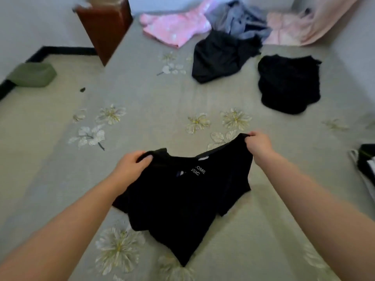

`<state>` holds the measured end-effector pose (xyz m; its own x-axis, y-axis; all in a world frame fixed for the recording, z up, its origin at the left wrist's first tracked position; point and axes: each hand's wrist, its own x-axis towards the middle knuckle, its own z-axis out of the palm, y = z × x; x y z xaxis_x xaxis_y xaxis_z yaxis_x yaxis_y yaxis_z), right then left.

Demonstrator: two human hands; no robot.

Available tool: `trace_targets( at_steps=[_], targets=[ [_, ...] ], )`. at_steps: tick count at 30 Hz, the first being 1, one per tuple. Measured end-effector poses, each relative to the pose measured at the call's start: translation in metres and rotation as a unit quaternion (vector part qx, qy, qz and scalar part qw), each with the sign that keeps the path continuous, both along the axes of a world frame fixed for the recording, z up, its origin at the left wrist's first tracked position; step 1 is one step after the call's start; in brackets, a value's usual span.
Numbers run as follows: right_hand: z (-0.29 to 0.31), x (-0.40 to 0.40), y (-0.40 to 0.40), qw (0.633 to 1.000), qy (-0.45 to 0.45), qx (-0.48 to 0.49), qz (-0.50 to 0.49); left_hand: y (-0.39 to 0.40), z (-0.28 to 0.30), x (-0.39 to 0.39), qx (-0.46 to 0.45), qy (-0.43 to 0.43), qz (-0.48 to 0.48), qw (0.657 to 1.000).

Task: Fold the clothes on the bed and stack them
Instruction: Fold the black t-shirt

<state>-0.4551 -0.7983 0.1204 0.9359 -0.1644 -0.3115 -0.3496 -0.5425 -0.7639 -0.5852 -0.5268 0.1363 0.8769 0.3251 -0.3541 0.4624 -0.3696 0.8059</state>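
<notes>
matt black cloth shirt (pixel 178 199), glossy wooden cabinet (pixel 103 27)

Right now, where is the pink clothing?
In the head view, the pink garment lies at the far end of the bed, left of the grey clothes and right of the brown wooden cabinet.

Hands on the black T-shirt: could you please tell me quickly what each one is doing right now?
Left hand: closed, grip on the black T-shirt at its shoulder edge.
Right hand: closed, pinching the T-shirt's other shoulder edge.
</notes>
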Motion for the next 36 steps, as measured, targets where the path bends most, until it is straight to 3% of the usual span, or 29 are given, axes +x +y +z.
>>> trace_targets(
  at_steps=[5, 12, 19, 25, 31, 36],
  targets=[
    [0.135, -0.003, -0.012, 0.967, -0.238, -0.087, -0.019, -0.01, 0.119, 0.032, 0.08, -0.219, 0.032, 0.972],
    [0.246, -0.102, -0.029, 0.833, -0.508, -0.194, -0.104, -0.021, 0.229, -0.014, 0.196, -0.441, 0.042, 0.875],
    [0.29, -0.225, -0.035, 0.795, -0.535, -0.234, -0.164, -0.016, 0.257, -0.116, 0.335, -0.483, -0.001, 0.809],
    [0.322, -0.3, -0.022, 0.748, -0.579, -0.286, -0.154, -0.003, 0.282, -0.183, 0.378, -0.442, -0.015, 0.814],
    [0.36, -0.321, -0.024, 0.767, -0.542, -0.317, -0.132, 0.018, 0.334, -0.216, 0.415, -0.524, -0.047, 0.742],
    [0.357, -0.31, -0.024, 0.754, -0.558, -0.336, -0.085, 0.037, 0.351, -0.22, 0.464, -0.513, -0.093, 0.716]
  ],
)
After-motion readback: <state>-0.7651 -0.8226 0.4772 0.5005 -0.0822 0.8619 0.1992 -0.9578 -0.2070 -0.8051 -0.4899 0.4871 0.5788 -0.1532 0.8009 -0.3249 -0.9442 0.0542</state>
